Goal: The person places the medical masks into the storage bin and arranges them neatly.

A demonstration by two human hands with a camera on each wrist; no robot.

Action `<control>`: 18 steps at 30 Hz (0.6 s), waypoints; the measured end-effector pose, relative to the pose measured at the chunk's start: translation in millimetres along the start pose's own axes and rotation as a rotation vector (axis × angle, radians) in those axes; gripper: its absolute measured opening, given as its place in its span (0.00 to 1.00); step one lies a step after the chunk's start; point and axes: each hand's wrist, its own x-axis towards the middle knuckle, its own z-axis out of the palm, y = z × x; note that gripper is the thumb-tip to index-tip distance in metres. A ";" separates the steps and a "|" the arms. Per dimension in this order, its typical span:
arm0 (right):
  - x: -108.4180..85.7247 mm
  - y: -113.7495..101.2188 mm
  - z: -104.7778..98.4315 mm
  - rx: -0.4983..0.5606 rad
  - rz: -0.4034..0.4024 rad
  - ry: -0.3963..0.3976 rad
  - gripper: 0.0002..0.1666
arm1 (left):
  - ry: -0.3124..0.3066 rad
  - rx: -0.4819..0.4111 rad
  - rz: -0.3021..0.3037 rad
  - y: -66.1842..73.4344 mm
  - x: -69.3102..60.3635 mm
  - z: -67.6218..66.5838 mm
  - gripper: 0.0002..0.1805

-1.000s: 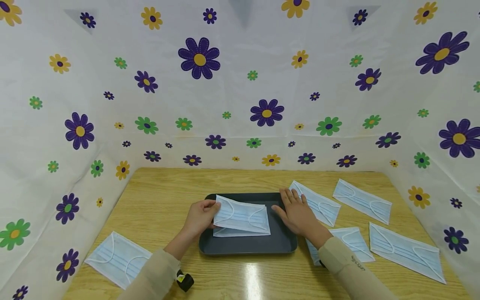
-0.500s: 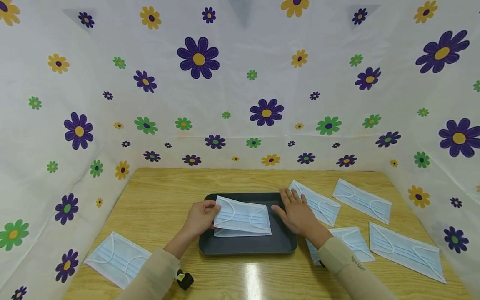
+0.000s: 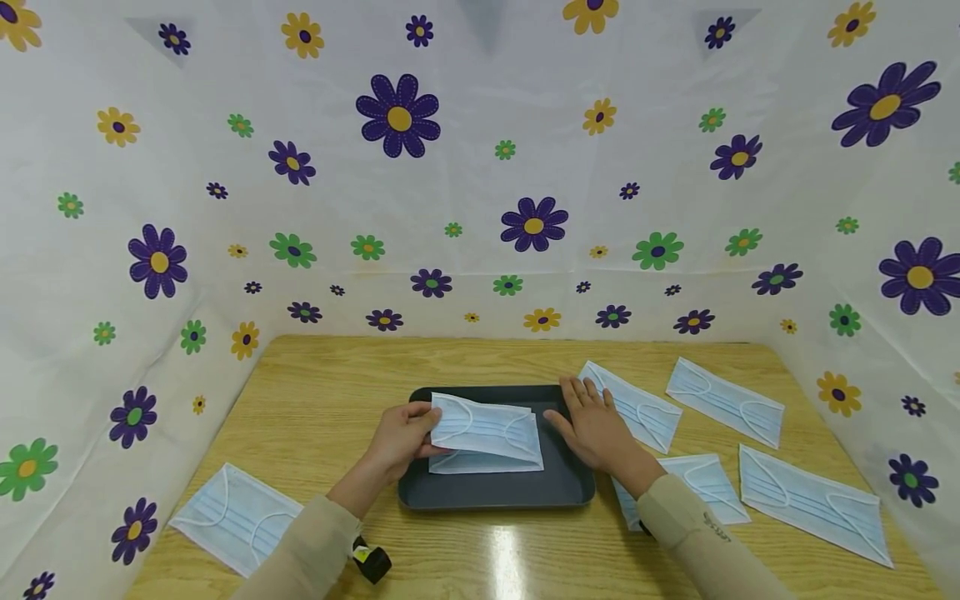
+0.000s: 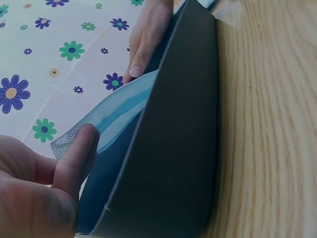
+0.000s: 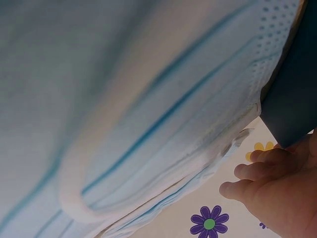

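With the thumb above and fingers beneath, my left hand pinches the left end of a light blue disposable face mask over a dark grey tray. Its held end is lifted above another face mask lying in the tray. In the left wrist view the pinched mask curves up past the tray wall. My right hand, fingers straight, rests at the tray's right edge. A mask fills much of the right wrist view, close to the camera, beside my right hand.
Several more masks lie right of the tray, one mask beside my right hand and another mask farther right. A single mask lies at the left. A black object sits near my left sleeve. Flowered cloth encloses the wooden table.
The front edge of the held mask has risen slightly, so more of the mask beneath shows. My right hand stays in place.
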 end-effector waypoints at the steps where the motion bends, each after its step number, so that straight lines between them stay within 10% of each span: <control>1: -0.1 -0.1 -0.1 0.000 0.000 0.001 0.47 | -0.001 0.009 0.002 -0.2 -0.2 0.4 0.19; 18: -1.0 -0.9 -0.8 -0.005 0.002 0.003 0.47 | 0.064 0.329 0.117 -3.8 -2.3 1.8 0.16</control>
